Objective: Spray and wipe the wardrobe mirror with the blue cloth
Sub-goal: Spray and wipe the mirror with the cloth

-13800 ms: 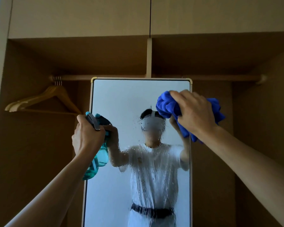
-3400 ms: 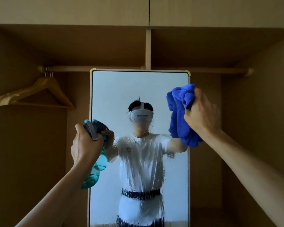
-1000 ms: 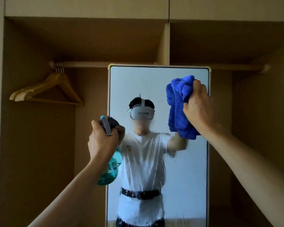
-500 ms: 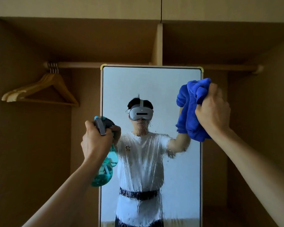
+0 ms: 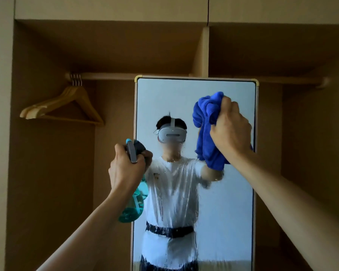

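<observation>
Clutching bunched blue cloth [image 5: 204, 137] high on the gold-framed mirror [image 5: 233, 212], right hand [image 5: 231, 132] risks missing drips; left hand [image 5: 125, 171], gripping teal spray bottle [image 5: 131, 210], may knock its edge.

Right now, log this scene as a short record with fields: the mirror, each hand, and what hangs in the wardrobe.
mirror: upright in the wardrobe; top part clear, wet streaks down the middle and bottom
left hand: grips a teal spray bottle by its trigger head, at the mirror's left edge
right hand: grips a bunched blue cloth in front of the upper right glass; contact cannot be told
wooden hangers: hang on the rail, left of the mirror
</observation>
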{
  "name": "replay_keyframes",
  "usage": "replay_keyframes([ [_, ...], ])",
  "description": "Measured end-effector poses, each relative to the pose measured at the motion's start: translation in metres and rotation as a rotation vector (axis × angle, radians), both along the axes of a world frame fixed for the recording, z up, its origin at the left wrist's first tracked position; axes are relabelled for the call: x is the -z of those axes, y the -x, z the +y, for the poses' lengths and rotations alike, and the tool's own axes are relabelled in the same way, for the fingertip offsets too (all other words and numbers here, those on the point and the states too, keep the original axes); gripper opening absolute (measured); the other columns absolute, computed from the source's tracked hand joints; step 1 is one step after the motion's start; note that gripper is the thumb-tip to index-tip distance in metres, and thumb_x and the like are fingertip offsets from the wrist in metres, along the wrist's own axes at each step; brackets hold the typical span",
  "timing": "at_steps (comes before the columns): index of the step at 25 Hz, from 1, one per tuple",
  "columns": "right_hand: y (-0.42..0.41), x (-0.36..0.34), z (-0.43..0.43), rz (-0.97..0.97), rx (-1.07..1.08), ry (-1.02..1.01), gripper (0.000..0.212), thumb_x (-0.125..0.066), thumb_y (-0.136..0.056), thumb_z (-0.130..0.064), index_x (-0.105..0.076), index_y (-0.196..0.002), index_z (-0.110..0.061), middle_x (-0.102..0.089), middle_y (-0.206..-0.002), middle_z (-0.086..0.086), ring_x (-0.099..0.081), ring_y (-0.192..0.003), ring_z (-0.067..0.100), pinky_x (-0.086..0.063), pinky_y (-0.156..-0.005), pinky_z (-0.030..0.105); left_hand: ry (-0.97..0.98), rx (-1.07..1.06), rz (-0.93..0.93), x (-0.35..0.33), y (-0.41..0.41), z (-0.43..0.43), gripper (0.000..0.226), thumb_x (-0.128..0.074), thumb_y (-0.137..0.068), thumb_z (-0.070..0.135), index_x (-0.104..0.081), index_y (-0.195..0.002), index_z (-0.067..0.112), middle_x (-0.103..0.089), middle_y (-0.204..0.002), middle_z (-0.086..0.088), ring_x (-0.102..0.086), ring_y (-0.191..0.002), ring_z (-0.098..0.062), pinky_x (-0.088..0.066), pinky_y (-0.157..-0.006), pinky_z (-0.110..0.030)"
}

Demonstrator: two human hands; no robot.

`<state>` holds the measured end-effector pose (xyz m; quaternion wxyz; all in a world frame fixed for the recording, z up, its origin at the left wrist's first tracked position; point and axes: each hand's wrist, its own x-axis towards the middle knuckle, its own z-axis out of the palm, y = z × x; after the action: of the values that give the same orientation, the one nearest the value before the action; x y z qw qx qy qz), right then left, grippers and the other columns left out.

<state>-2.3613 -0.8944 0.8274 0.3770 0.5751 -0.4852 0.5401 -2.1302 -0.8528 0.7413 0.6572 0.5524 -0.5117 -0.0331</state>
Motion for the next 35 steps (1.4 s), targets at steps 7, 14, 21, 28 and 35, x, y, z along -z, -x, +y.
replay_keyframes([
  [7, -0.076, 0.004, 0.007, 0.094, -0.081, -0.013, 0.038, -0.058, -0.089, -0.005, -0.050, -0.126, -0.001, -0.058, -0.102, 0.016, -0.061, -0.075, 0.032, -0.032, -0.056, 0.033, -0.014, 0.066, 0.010, 0.012, -0.011, 0.002, 0.020, -0.060, -0.095, 0.021, -0.045, -0.109, 0.017, -0.057, -0.087, 0.004, -0.062, -0.083, -0.029, -0.056, -0.082, -0.053],
  [14, -0.127, 0.006, 0.015, 0.330, -0.097, -0.045, 0.036, -0.064, -0.085, -0.008, -0.052, -0.119, -0.008, -0.059, -0.098, 0.010, -0.061, -0.074, 0.028, -0.031, -0.054, 0.031, -0.034, 0.153, 0.057, 0.023, -0.019, -0.002, 0.018, -0.061, -0.093, 0.030, -0.044, -0.097, 0.027, -0.061, -0.088, 0.000, -0.066, -0.082, -0.033, -0.058, -0.079, -0.057],
  [21, -0.123, -0.006, 0.018, 0.474, -0.169, -0.104, 0.033, -0.063, -0.085, -0.008, -0.054, -0.116, -0.015, -0.060, -0.101, 0.004, -0.058, -0.086, 0.029, -0.037, -0.059, 0.036, -0.059, 0.233, 0.068, 0.032, -0.029, -0.010, 0.019, -0.062, -0.091, 0.036, -0.044, -0.094, 0.030, -0.065, -0.089, -0.003, -0.070, -0.081, -0.032, -0.060, -0.074, -0.058],
  [28, -0.113, 0.004, 0.009, 0.695, -0.128, -0.008, 0.036, -0.067, -0.082, -0.004, -0.063, -0.114, -0.019, -0.066, -0.102, 0.000, -0.054, -0.086, 0.028, -0.046, -0.070, 0.042, -0.048, 0.279, 0.074, 0.038, -0.036, -0.013, 0.019, -0.059, -0.088, 0.035, -0.046, -0.096, 0.024, -0.066, -0.090, -0.007, -0.068, -0.082, -0.037, -0.058, -0.072, -0.061],
  [35, -0.115, 0.064, 0.009, 0.765, -0.146, -0.012, 0.048, -0.074, -0.071, 0.004, -0.065, -0.112, -0.019, -0.065, -0.101, 0.000, -0.054, -0.087, 0.026, -0.044, -0.073, 0.039, -0.040, 0.324, 0.110, 0.044, -0.042, -0.015, 0.016, -0.052, -0.084, 0.025, -0.047, -0.098, 0.018, -0.066, -0.091, -0.016, -0.069, -0.082, -0.042, -0.059, -0.064, -0.058],
])
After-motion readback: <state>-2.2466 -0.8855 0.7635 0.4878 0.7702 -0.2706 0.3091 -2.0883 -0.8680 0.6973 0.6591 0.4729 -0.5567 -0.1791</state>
